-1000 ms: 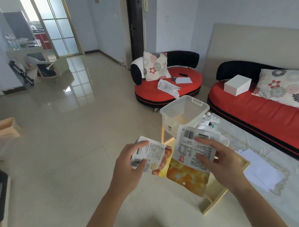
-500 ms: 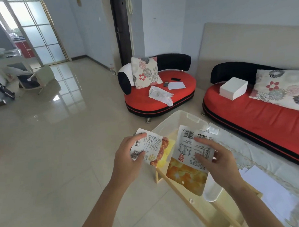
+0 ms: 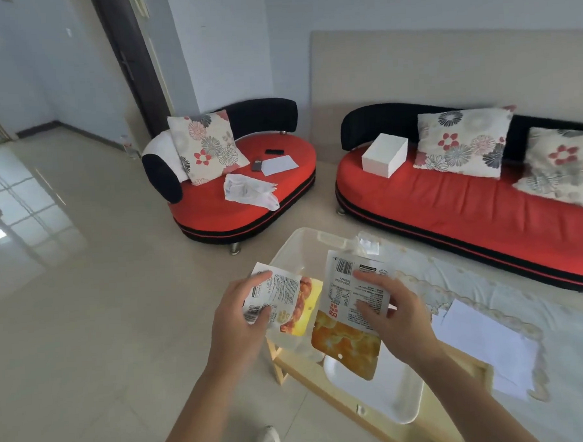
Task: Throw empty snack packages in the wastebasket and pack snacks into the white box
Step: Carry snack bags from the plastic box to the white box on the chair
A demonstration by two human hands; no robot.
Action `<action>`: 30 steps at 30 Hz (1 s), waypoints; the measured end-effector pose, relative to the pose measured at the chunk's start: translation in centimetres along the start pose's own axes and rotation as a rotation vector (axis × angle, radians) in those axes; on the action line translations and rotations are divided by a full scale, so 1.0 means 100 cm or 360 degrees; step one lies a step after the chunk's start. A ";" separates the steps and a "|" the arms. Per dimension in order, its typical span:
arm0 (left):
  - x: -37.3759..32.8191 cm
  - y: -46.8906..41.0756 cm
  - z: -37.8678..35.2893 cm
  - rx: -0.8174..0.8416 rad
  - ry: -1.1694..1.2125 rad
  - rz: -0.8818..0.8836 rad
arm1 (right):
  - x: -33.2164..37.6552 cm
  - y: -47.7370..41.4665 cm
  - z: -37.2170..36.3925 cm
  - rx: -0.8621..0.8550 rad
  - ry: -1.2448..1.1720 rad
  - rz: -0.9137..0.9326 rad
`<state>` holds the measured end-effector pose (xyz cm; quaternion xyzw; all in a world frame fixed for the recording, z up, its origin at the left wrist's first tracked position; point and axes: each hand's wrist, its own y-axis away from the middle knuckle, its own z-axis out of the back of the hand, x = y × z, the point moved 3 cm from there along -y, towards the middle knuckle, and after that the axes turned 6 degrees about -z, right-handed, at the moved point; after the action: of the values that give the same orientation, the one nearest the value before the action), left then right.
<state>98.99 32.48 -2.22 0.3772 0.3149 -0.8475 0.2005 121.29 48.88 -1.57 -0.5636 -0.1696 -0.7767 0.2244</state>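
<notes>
Left hand (image 3: 236, 318) is pinching a small snack packet (image 3: 283, 301) by its white end, thumb under, fingers on top. Just right of it, the right hand (image 3: 392, 311) grips a bigger orange pouch (image 3: 351, 315) hanging down. Both are held over the translucent white box (image 3: 384, 397) on the table (image 3: 554, 309) edge.
</notes>
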 end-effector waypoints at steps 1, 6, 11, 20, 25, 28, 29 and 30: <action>0.009 -0.014 -0.004 0.0037 -0.0002 -0.0020 | -0.002 -0.009 -0.004 -0.0032 0.0027 -0.0025; 0.052 -0.090 -0.022 0.0210 -0.0015 -0.0140 | 0.001 -0.052 -0.027 -0.0244 0.0187 -0.0165; 0.089 -0.148 -0.043 0.0482 0.0038 -0.0199 | 0.009 -0.092 -0.049 -0.0449 0.0253 -0.0315; 0.142 -0.194 -0.065 0.0727 0.0022 -0.0195 | -0.043 -0.124 -0.098 -0.0594 0.0346 -0.0512; 0.165 -0.165 -0.081 0.0820 0.0001 -0.0100 | -0.078 -0.122 -0.117 -0.0626 0.0390 -0.0673; 0.173 -0.152 -0.090 0.0930 -0.0023 -0.0055 | -0.094 -0.119 -0.125 -0.0652 0.0395 -0.0755; 0.176 -0.149 -0.092 0.0964 -0.0030 -0.0043 | -0.099 -0.117 -0.127 -0.0642 0.0402 -0.0779; 0.177 -0.146 -0.094 0.0997 -0.0035 -0.0034 | -0.103 -0.116 -0.129 -0.0620 0.0409 -0.0803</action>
<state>84.11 47.65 -14.98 0.4080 0.0404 -0.9095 0.0690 107.45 53.57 -15.42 -0.4336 -0.1226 -0.8902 -0.0672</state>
